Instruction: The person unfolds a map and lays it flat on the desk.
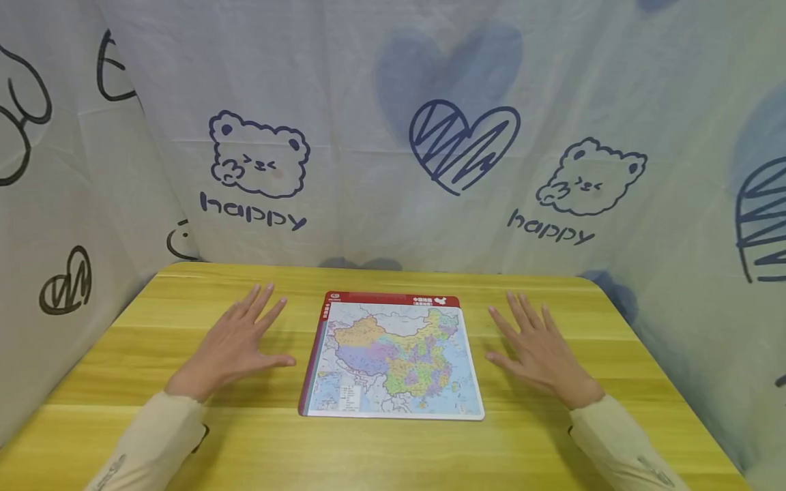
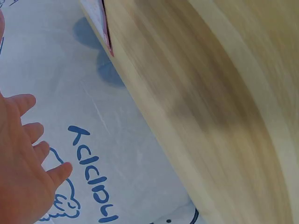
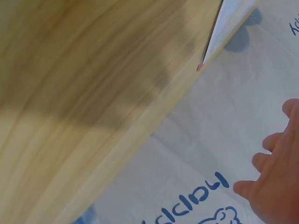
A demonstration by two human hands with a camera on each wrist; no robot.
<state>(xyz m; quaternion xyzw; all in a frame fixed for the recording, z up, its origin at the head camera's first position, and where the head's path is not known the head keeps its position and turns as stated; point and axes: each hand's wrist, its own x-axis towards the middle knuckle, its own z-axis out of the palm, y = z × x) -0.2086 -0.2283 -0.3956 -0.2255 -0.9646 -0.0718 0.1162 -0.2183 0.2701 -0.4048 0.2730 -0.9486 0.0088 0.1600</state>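
A map board (image 1: 393, 361) with a red header and a coloured map of China lies flat in the middle of the wooden table. To its left is my left hand (image 1: 236, 344), fingers spread and straight, apart from the board. My right hand (image 1: 540, 351) is on the other side, its fingers likewise spread, touching nothing that I can see. In the left wrist view the left hand (image 2: 23, 163) shows at the left edge, and a corner of the map board (image 2: 99, 21) at the top. The right wrist view has the right hand (image 3: 275, 168) at its right edge.
The yellow wood-grain table (image 1: 393, 453) has rounded far corners. Behind it and at both sides hangs a pale cloth (image 1: 362, 170) printed with bears, hearts and the word "happy". Light sleeves cover both forearms.
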